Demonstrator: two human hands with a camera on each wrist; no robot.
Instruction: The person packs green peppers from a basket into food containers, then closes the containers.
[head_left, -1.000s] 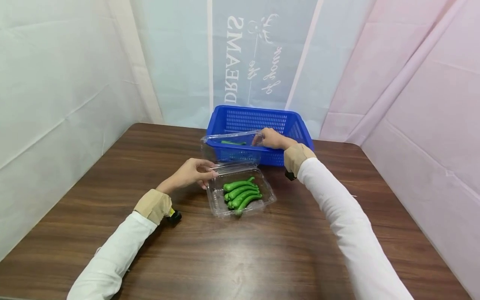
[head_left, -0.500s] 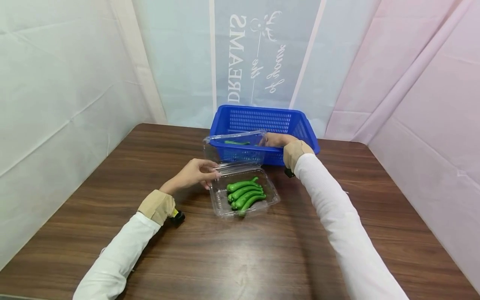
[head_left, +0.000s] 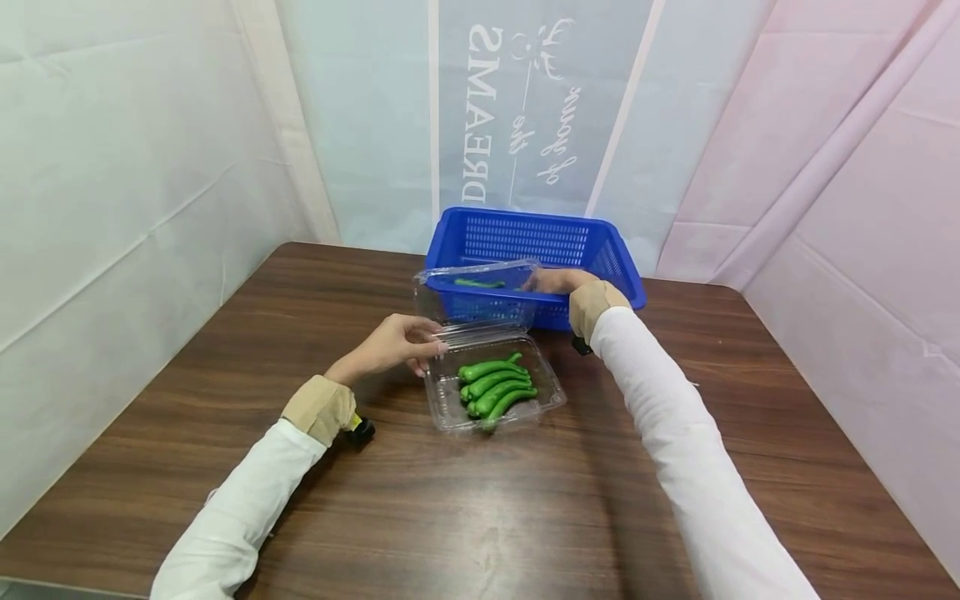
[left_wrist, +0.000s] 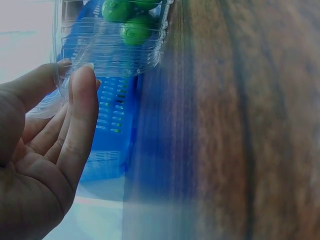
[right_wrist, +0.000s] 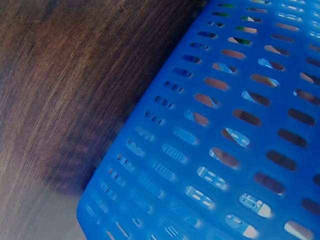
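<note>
An open clear plastic clamshell box (head_left: 446, 398) sits mid-table with several green chili peppers (head_left: 495, 388) lined up in it. My left hand (head_left: 399, 342) pinches the box's left edge near the hinge, thumb and fingertips at the plastic in the left wrist view. Behind it stands a blue slotted basket (head_left: 528, 235), and the raised lid (head_left: 480, 268) overlaps its front wall. My right hand (head_left: 558, 281) reaches over the front rim into the basket. Through the slots the right wrist view shows skin and bits of green; I cannot tell whether the fingers hold a pepper.
Another green pepper (head_left: 480, 284) shows in the basket behind the clear lid. The brown wooden table (head_left: 480, 517) ends at the back against a printed cloth (head_left: 558, 100). Pale cloth hangs along both sides.
My right hand has lowered deeper into the basket, its fingers now mostly behind the rim and lid. The left hand keeps its grip on the box. The head view has shifted slightly.
</note>
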